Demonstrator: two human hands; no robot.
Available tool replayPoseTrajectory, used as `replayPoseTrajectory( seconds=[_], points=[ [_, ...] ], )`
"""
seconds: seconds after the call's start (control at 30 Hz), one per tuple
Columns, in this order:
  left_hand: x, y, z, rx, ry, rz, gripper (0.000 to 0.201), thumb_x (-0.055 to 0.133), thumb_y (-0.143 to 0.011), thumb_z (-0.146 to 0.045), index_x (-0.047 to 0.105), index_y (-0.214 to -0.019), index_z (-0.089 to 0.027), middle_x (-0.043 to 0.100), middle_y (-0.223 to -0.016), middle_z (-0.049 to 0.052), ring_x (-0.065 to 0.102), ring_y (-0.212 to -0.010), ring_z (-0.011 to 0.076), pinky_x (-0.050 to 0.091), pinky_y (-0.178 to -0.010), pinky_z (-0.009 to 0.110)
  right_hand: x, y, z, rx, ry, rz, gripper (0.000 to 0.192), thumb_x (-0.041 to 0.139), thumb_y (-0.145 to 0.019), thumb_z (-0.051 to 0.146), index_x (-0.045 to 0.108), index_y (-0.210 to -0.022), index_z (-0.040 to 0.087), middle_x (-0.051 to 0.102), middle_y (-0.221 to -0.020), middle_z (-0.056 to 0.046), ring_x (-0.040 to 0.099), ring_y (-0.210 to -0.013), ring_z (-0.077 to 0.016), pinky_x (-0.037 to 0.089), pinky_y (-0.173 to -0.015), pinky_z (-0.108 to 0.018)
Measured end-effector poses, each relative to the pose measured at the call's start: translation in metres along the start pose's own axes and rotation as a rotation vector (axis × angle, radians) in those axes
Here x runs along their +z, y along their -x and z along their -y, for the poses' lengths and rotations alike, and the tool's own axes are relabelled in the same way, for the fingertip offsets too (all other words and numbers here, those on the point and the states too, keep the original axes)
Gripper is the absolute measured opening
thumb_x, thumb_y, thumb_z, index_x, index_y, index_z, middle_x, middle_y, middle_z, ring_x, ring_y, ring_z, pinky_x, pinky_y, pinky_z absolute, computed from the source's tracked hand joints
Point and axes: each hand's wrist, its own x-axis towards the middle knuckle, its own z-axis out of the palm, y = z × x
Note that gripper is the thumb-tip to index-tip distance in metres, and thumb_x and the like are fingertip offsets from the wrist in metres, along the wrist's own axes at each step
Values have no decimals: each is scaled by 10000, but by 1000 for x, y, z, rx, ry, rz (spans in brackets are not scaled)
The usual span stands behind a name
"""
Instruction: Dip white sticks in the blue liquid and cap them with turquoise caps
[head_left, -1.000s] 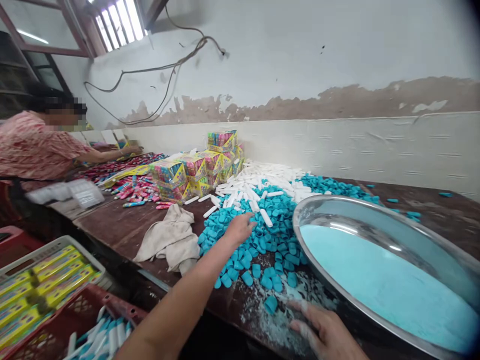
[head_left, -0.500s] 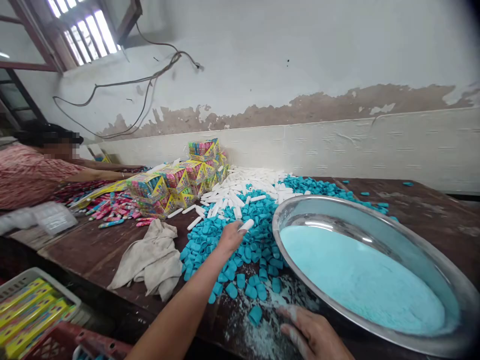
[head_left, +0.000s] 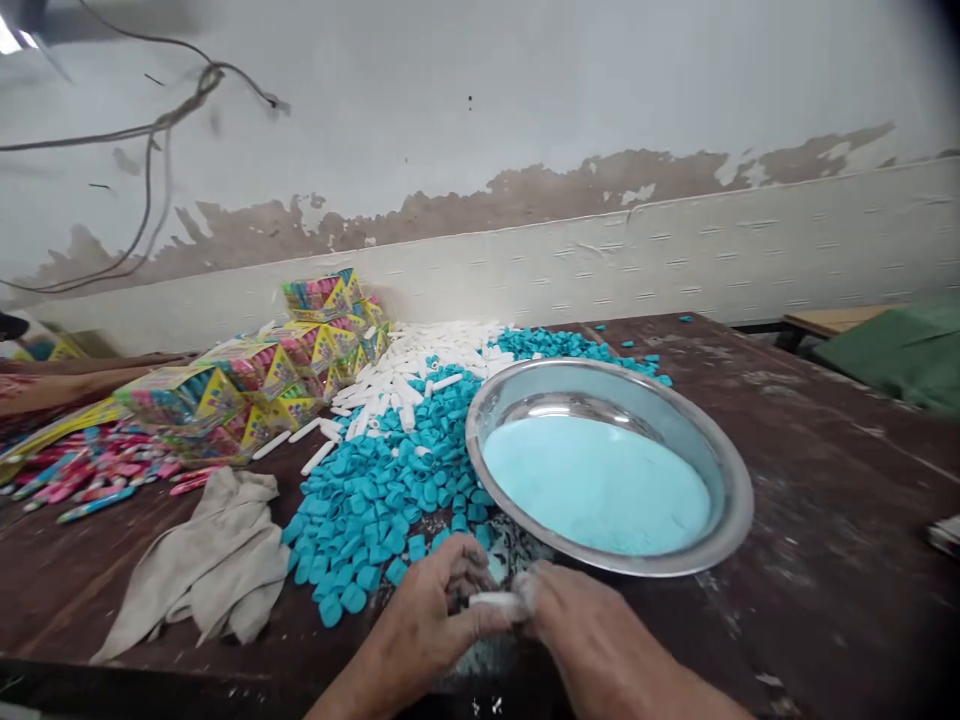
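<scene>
My left hand is closed round a small white plastic tube, held level low over the table. My right hand meets the tube's right end with its fingers pinched together. Pale powder coats those fingertips, and what lies between them is hidden. Just beyond both hands spreads a heap of blue caps, with loose white tubes piled behind it. To the right rests a wide metal basin containing light-blue powder.
A crumpled grey cloth lies left of the caps. Packed display boxes are stacked farther left, beside a pile of colourful filled tubes. Another person's arm reaches in there. Green fabric shows beyond the table at right.
My left hand has come back from the heap with the white tube to meet my right hand. My right hand's fingers have closed. The view has turned to the right.
</scene>
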Motion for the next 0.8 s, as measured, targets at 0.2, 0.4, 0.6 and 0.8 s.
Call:
replayPoseTrajectory(
  seconds=[0.2,0.4,0.6,0.8],
  points=[
    [11,-60,5,-247,437,-29,689,486,-736,-568,240,-1268,-205,565,-1012,127,603,-610,165,453,-409,238,-78,-21,-70,480,-234,62,297,368,-806,231,573,-1013,175,641,-902,-70,593,-747,-180,463,-672,-272],
    [40,-90,15,-447,789,-21,481,609,-682,-312,443,-1087,-113,604,-904,114,608,-635,196,531,-516,395,-82,-28,-124,589,-68,300,213,452,-731,167,595,-887,177,620,-736,-18,544,-680,-168,384,-618,-255],
    [42,-82,32,-420,880,-174,349,563,-668,-158,498,-1010,-137,628,-912,83,597,-711,170,523,-591,323,-60,-47,-122,305,156,506,217,498,-685,61,643,-796,177,626,-799,-50,516,-784,-193,324,-672,-282],
    [44,-77,36,-397,821,-174,350,519,-703,-186,487,-1048,-137,606,-1002,97,594,-829,191,511,-633,301,-52,-72,-113,163,503,621,201,475,-706,17,634,-675,135,628,-722,-101,527,-788,-241,313,-638,-319]
  ],
)
